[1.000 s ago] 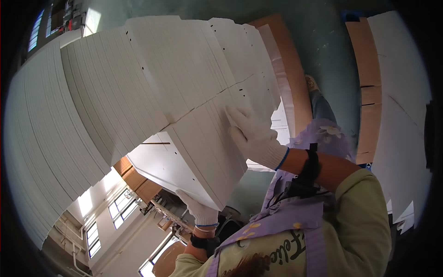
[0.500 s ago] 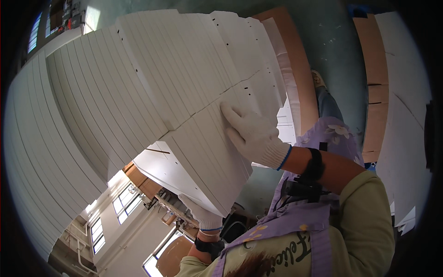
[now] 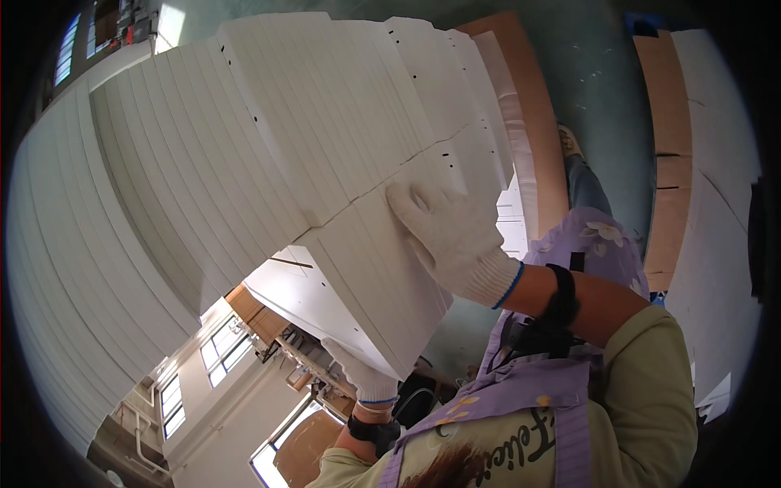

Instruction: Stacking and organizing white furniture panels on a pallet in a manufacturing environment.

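A long stack of white panels [image 3: 187, 138] fills the left and middle, their edges forming parallel lines. A crooked seam divides it from a nearer block of white panels [image 3: 366, 268], which has small dark holes in its side. Across the edges of this block, close to the seam, rests my right hand [image 3: 460, 244] in a white knitted glove, fingers apart and lying over them. My left hand [image 3: 366, 378], gloved too, grips the lower edge of the same block; the panel hides part of its fingers.
Brown cardboard [image 3: 533, 138] lies along the stack's right side. Farther right, beyond a strip of green floor [image 3: 610, 114], are more white panels [image 3: 720, 203] edged with cardboard. A person's foot [image 3: 569, 140] shows by the cardboard. Windows and a cardboard sheet [image 3: 309, 451] appear lower left.
The view has shifted slightly, so the whole stack sits a little farther right. My right hand's fingers have changed pose slightly on the panel edges; my left hand stays at the lower edge.
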`<control>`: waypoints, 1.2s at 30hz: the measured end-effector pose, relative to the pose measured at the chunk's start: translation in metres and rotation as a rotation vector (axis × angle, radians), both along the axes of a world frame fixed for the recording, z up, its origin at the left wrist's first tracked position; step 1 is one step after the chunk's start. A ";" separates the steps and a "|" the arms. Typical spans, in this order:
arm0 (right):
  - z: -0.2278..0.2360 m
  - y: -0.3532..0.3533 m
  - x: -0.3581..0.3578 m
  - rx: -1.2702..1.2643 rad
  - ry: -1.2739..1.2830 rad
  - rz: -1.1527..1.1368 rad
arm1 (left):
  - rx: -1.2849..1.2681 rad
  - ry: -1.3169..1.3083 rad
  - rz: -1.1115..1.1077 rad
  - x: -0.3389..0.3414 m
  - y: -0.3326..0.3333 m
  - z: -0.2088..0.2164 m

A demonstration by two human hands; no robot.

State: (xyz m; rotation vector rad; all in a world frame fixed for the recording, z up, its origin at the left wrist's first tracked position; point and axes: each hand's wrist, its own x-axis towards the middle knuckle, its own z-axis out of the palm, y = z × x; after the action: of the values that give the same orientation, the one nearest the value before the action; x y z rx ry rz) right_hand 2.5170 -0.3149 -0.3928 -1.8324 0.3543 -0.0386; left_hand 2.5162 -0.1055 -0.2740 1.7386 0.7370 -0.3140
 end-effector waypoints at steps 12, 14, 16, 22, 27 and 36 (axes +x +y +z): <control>0.014 -0.005 -0.003 -0.122 -0.081 -0.017 | -0.057 0.018 -0.045 0.000 0.004 -0.004; 0.013 -0.004 -0.002 -0.128 -0.079 -0.020 | -0.060 0.021 -0.046 0.000 0.008 -0.004; 0.014 -0.005 -0.002 -0.126 -0.083 -0.024 | -0.064 0.025 -0.047 0.000 0.009 -0.003; 0.023 -0.009 -0.003 -0.069 -0.068 -0.011 | -0.096 0.017 -0.017 0.001 0.004 -0.003; 0.032 -0.006 -0.004 -0.085 -0.104 0.001 | -0.173 0.013 -0.009 0.002 0.013 -0.006; 0.036 -0.009 -0.002 -0.065 -0.102 0.003 | -0.219 0.022 -0.049 0.001 0.003 -0.004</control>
State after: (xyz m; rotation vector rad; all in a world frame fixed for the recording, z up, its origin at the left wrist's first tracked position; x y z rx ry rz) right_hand 2.5146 -0.3242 -0.3563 -1.8873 0.2811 -0.1429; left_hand 2.5173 -0.1029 -0.2780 1.5499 0.6517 -0.4322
